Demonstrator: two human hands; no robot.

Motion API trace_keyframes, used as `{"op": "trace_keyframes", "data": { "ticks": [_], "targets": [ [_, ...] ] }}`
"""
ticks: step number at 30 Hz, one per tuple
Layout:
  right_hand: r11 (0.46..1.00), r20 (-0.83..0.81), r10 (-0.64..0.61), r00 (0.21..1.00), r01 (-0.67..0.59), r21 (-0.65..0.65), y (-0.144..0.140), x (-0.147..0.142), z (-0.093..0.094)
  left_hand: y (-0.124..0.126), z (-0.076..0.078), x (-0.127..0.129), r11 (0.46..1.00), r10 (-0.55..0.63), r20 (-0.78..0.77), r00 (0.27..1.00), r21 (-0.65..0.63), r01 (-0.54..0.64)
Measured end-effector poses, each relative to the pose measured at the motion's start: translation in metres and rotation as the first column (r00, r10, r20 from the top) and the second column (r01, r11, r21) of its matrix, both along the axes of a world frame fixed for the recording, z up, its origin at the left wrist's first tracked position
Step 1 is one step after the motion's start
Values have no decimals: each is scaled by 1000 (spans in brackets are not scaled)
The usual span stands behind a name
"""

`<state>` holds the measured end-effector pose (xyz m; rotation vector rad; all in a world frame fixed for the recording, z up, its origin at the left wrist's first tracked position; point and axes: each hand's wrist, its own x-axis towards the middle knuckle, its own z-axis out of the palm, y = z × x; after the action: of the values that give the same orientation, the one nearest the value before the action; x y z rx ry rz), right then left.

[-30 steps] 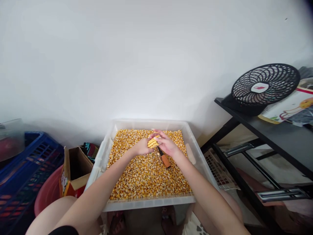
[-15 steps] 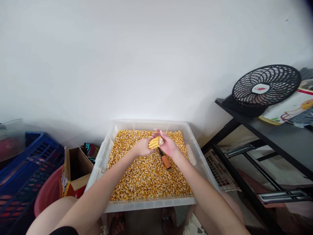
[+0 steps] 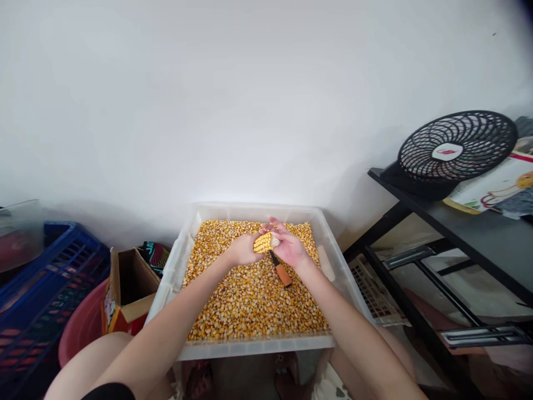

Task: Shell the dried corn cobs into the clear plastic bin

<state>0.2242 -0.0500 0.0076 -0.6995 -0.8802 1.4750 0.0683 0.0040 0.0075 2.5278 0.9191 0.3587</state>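
Observation:
My left hand [image 3: 245, 250] is closed around a yellow corn cob [image 3: 263, 243], holding it over a bed of loose corn kernels [image 3: 250, 305]. The cob's pale end points to the right, and rows of kernels still cover its visible side. At that end is my right hand [image 3: 292, 249], its fingers stretched and apart, the palm close to the tip; light contact there is hard to judge. Just below, a tool with an orange-brown handle [image 3: 283, 275] and a dark shaft lies on the kernels. A translucent plastic bin [image 3: 258, 349] holds the kernels.
On the right, a black fan [image 3: 458, 147] stands on a dark shelf [image 3: 416, 203] beside printed packaging. To the left are an open cardboard box [image 3: 135, 283], a pink basin [image 3: 81, 322] and a blue crate [image 3: 41, 289]. A white wall [image 3: 250, 100] rises behind the bin.
My right hand's fingers have spread and lifted a little away from the cob's end. The left hand keeps its grip, and the tool lies where it was.

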Motion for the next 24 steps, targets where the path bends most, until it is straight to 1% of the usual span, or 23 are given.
{"op": "trace_keyframes", "data": {
  "ticks": [2, 5, 8, 10, 14, 19, 24],
  "targets": [
    [1000, -11, -19, 1000, 18, -15, 2, -1, -1, -1, 2, 0, 999, 25, -29, 999, 21, -24],
    [998, 2, -56, 998, 56, -40, 5, -4, -3, 0, 3, -1, 995, 57, -86, 995, 91, -49],
    [997, 41, -67, 997, 69, -33, 6, -6, -3, 1, 1, -2, 987, 57, -113, 992, 157, -39],
    [998, 38, -61, 997, 62, -20, 6, -7, -3, 2, 0, -3, 983, 53, -117, 992, 183, -30],
    [999, -17, -35, 999, 35, -2, 5, -7, -1, 3, -2, -3, 979, 37, -100, 994, 204, -16],
    [997, -24, -75, 997, 75, -14, 5, -10, -2, 2, -3, -3, 977, 32, -85, 996, 213, -13],
    [1000, -63, -8, 998, 8, 11, 1, -7, 2, 2, -6, -3, 975, 24, -46, 999, 220, -14]
  ]
}}
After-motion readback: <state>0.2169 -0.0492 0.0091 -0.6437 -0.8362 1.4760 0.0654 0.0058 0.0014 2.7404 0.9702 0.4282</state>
